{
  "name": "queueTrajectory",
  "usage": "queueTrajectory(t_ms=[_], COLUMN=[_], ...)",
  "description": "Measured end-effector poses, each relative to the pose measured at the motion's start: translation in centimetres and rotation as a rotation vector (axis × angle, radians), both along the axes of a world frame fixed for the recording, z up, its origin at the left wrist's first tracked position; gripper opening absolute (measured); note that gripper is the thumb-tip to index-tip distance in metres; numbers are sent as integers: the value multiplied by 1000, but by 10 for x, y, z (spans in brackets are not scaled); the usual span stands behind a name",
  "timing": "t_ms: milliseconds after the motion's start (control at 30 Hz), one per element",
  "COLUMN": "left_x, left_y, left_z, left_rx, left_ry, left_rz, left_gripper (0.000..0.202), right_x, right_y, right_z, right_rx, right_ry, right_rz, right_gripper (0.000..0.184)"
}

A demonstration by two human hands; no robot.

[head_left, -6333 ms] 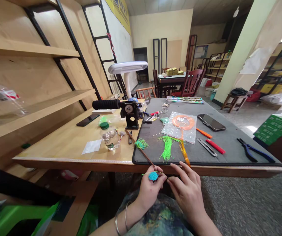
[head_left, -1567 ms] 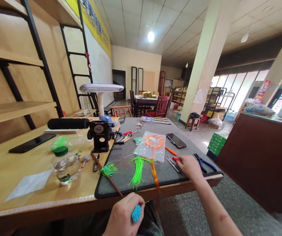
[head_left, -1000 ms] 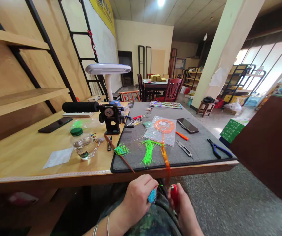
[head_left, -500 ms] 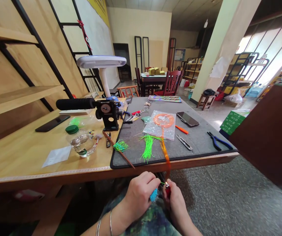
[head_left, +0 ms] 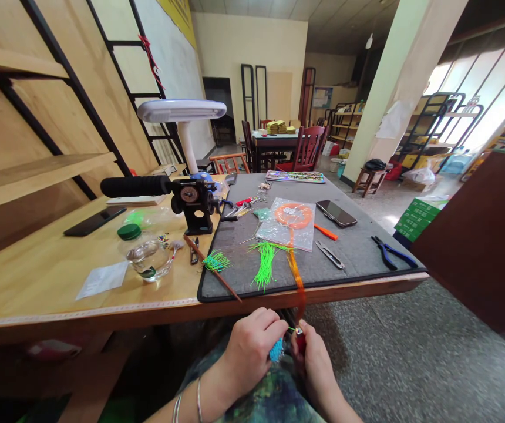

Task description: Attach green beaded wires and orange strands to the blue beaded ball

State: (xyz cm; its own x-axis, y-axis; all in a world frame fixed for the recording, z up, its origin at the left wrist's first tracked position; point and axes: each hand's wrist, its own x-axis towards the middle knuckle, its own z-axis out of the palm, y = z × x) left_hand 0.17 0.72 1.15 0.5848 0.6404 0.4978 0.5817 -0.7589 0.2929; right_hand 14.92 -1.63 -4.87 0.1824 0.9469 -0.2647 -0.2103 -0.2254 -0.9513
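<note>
Below the table's front edge, my left hand [head_left: 252, 343] is closed around a small blue beaded piece [head_left: 276, 350], part of which shows beyond my fingers. A short bit of bright green thread [head_left: 292, 329] sticks out from my fingertips toward the lighter. My right hand [head_left: 316, 358] grips a red lighter [head_left: 300, 339] upright, its metal top close to the thread's end. Behind the lighter hangs a bundle of orange thread [head_left: 296, 273] that runs down over the table edge. On the grey mat [head_left: 239, 282] lies a bunch of green threads [head_left: 265, 265].
A brown stick [head_left: 226, 283] with green threads overhangs the table edge. Scissors-like snips [head_left: 329, 255], blue-handled pliers [head_left: 393, 252], a phone [head_left: 336, 213] and a plastic bag [head_left: 285, 223] with an orange coil lie on the mat. A clear jar [head_left: 147, 258] and a black clamp-like stand [head_left: 197, 205] are leftward.
The small flame at the lighter's top is no longer visible. Both hands stay in nearly the same place, with the thread still beside the lighter.
</note>
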Motion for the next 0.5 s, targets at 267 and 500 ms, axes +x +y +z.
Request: queueTrajectory(t_ms=[267, 500], left_x=[0, 2], left_y=[0, 2], left_z=[0, 0], left_rx=[-36, -110], left_ry=[-61, -177], left_rz=[9, 42], left_gripper=[16, 13], right_x=[1, 14], right_y=[0, -7], right_z=[1, 6], right_rx=[14, 245], right_ry=[96, -116], right_rz=[-14, -128], right_gripper=[58, 44])
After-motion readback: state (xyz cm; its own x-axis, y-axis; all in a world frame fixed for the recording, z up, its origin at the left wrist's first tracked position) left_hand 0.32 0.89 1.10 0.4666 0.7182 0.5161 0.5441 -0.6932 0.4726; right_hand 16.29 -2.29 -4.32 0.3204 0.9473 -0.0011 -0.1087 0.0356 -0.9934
